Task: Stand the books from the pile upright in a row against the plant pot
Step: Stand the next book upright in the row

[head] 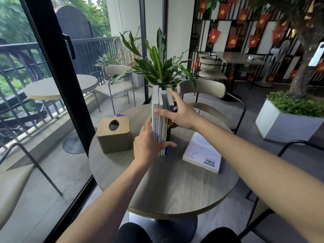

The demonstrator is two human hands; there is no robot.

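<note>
Both hands point(149, 142) point(178, 114) press flat against upright books point(160, 120), tissue box point(114, 135) left, 1 book point(201, 155) lying right, pot probably behind.

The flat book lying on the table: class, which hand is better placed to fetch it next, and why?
Probably the right hand: the flat book lies on its side of the upright books, while the left hand braces the row's near end.

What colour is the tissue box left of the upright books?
Light wood-grain tan, with an oval opening on top; the tissue box shows clearly in the head view.
</note>
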